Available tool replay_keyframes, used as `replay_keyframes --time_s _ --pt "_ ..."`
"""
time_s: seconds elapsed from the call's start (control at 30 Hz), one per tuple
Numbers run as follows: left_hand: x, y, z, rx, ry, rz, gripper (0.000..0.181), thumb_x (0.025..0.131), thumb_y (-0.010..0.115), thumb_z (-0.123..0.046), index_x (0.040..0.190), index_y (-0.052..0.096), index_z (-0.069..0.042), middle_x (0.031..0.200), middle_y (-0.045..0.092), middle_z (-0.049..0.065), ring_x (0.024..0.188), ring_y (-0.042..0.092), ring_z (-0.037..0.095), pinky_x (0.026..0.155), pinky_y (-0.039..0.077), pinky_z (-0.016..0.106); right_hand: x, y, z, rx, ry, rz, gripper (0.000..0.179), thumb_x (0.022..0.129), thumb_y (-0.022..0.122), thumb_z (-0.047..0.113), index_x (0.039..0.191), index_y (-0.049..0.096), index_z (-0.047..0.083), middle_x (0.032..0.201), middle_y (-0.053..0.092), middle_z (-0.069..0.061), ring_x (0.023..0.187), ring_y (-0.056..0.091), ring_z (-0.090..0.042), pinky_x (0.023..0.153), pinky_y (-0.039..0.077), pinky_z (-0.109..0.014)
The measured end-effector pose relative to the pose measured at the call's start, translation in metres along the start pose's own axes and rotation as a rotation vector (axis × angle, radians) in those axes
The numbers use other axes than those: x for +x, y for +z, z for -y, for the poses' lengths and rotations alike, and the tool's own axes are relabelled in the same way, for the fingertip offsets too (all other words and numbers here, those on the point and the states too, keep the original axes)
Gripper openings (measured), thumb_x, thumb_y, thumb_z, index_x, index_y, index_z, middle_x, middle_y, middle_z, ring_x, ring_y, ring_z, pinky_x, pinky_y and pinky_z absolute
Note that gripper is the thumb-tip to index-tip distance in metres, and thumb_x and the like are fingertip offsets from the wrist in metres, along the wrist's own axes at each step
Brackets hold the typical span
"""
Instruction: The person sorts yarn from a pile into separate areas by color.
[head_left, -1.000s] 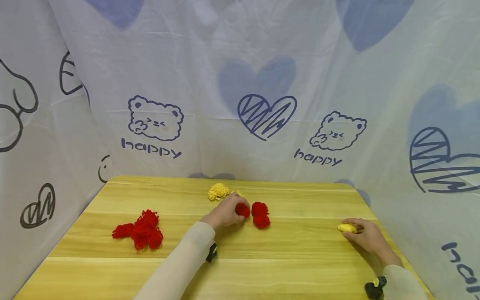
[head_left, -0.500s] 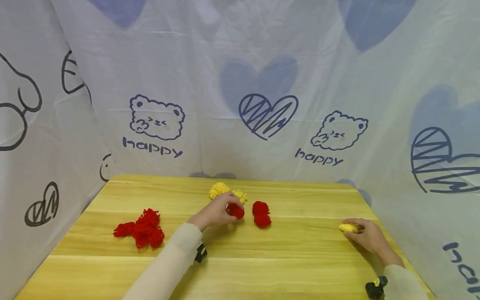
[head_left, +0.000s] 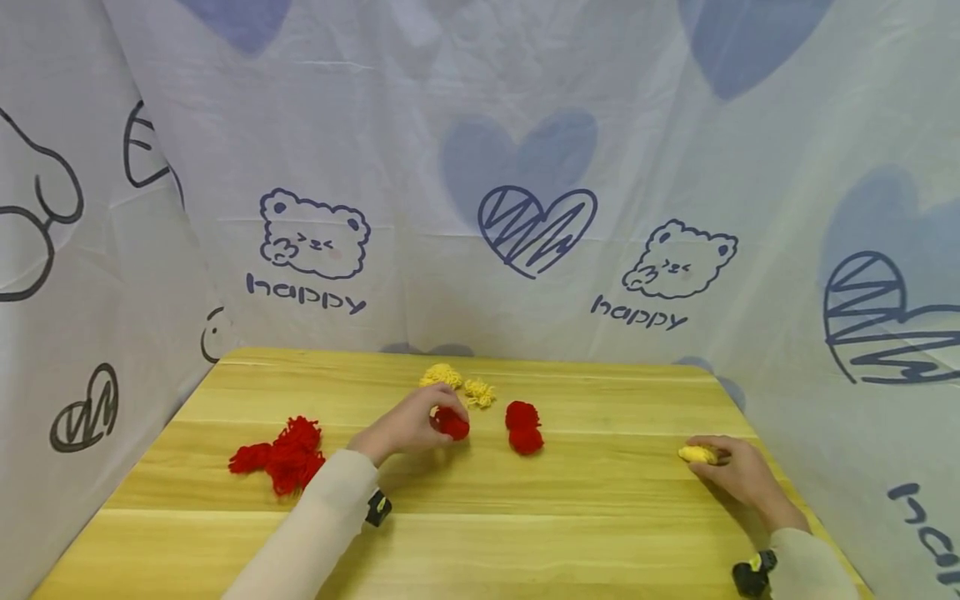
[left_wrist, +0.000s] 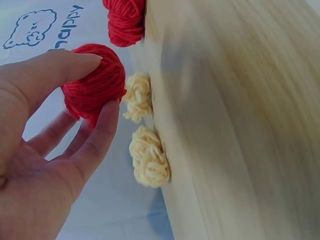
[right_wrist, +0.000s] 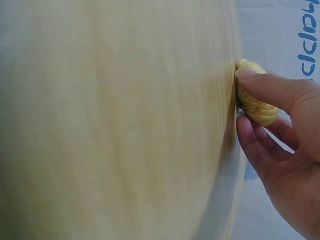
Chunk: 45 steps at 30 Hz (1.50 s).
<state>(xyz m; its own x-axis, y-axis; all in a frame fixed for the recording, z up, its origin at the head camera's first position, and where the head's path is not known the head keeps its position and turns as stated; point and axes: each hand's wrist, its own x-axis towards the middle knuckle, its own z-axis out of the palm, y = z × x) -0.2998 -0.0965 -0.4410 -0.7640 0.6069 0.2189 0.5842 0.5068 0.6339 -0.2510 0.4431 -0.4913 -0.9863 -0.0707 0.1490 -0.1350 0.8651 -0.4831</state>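
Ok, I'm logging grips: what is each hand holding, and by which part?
The left hand pinches a red ball by opposite sides. The right hand pinches a yellow ball, also by its sides, one end sticking out.

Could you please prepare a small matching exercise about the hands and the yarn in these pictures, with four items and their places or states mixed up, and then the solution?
1. left hand
2. right hand
3. tangled red yarn
4. yellow yarn clumps

A. near the far edge of the table
B. holds a yellow yarn bundle
C. on the left side of the table
D. holds a red yarn ball

Pairs: 1-D, 2-B, 3-C, 4-A
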Motion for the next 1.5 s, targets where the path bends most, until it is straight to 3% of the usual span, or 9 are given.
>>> replay_keyframes --time_s 0.43,0.83,1.13,1.37,1.5 --pt "-0.019 -0.017 0.007 -0.04 0.018 -0.015 0.03 0.077 0.08 0.008 0.103 0.076 -0.008 0.112 0.066 0.012 0.105 0.063 0.026 0.081 0.062 0.028 0.0 0.0 -0.001 0.003 -0.004 -0.001 0.04 0.087 0.083 0.02 0.122 0.074 0.004 0.127 0.068 -0.031 0.103 0.07 -0.04 0.073 0.055 -0.024" --pt "-0.044 -0.038 0.019 -0.017 -0.033 -0.049 0.033 0.077 0.08 0.008 0.1 0.076 -0.014 0.113 0.066 0.007 0.105 0.062 0.024 0.082 0.062 0.03 0.001 0.0 0.0 0.004 0.01 0.005 0.041 0.087 0.083 0.021 0.123 0.074 0.004 0.128 0.068 -0.03 0.104 0.071 -0.04 0.073 0.056 -0.025" --pt "-0.064 -0.057 0.024 -0.046 -0.079 -0.036 0.035 0.077 0.081 0.01 0.103 0.076 -0.012 0.115 0.064 0.01 0.107 0.062 0.028 0.083 0.064 0.032 0.0 0.0 0.003 0.007 0.021 0.016 0.041 0.088 0.082 0.02 0.124 0.073 0.004 0.129 0.067 -0.032 0.105 0.07 -0.043 0.077 0.06 -0.04" --pt "-0.079 -0.067 0.03 -0.033 -0.102 -0.038 0.035 0.077 0.081 0.01 0.104 0.075 -0.013 0.118 0.064 0.01 0.107 0.061 0.029 0.084 0.064 0.034 -0.002 -0.001 0.002 0.032 -0.002 0.004 0.041 0.087 0.083 0.017 0.124 0.073 0.003 0.127 0.067 -0.032 0.101 0.072 -0.039 0.072 0.057 -0.023" --pt "-0.086 -0.07 0.033 -0.006 -0.112 -0.058 0.035 0.077 0.08 0.01 0.102 0.075 -0.015 0.116 0.064 0.008 0.107 0.061 0.028 0.084 0.064 0.034 -0.001 -0.001 0.0 0.026 -0.007 0.003 0.041 0.087 0.084 0.019 0.124 0.073 0.003 0.126 0.068 -0.032 0.099 0.073 -0.038 0.07 0.056 -0.02"
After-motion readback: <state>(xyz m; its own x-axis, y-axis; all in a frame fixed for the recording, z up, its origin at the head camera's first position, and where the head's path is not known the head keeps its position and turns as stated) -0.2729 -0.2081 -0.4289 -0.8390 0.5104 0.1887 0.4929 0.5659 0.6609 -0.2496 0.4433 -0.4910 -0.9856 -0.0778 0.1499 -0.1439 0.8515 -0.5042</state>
